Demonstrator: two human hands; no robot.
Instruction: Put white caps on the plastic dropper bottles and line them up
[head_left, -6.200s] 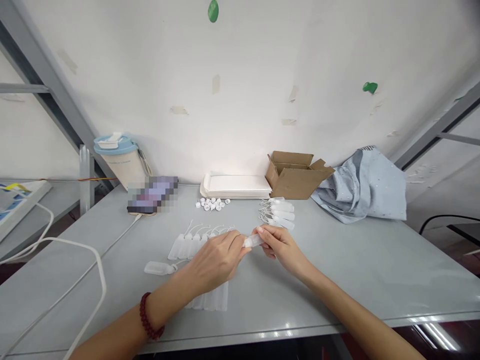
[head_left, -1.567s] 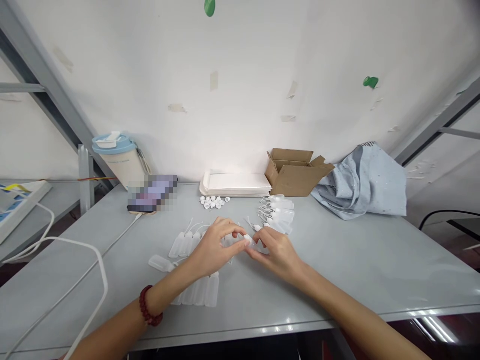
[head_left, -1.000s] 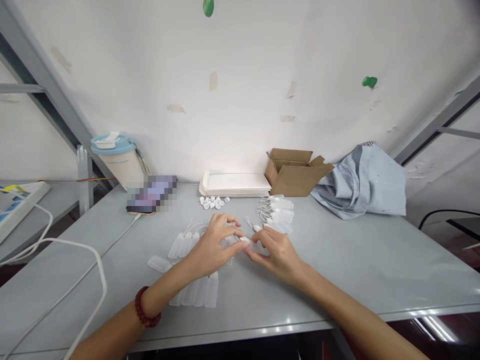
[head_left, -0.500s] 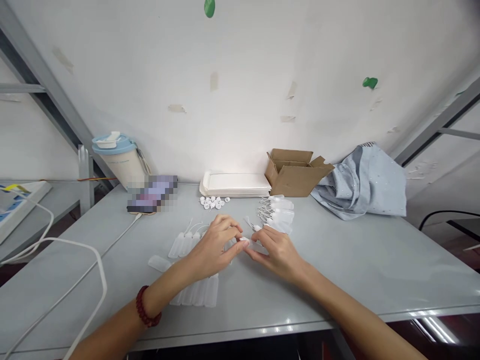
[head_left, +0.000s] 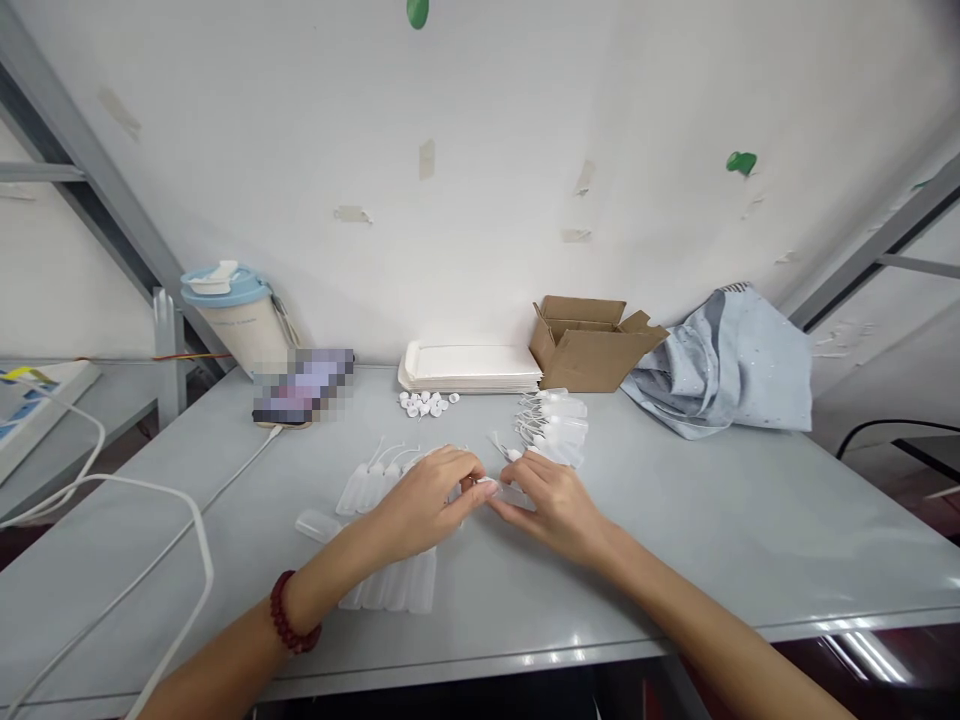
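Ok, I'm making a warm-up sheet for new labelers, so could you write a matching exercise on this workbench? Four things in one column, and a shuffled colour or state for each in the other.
Things
1. Beaded bracelet
2. Travel tumbler
3. Cardboard box
4. Small white caps

Colours and states
A. Brown, open at the top
B. Dark red, worn on a wrist
C. Lying loose in a cluster
D. Cream body, light blue lid

Right pairs: 1-B, 2-D, 3-A, 4-C

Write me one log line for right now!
left hand: pinching white cap | right hand: holding little bottle | behind hands: loose caps, open cardboard box
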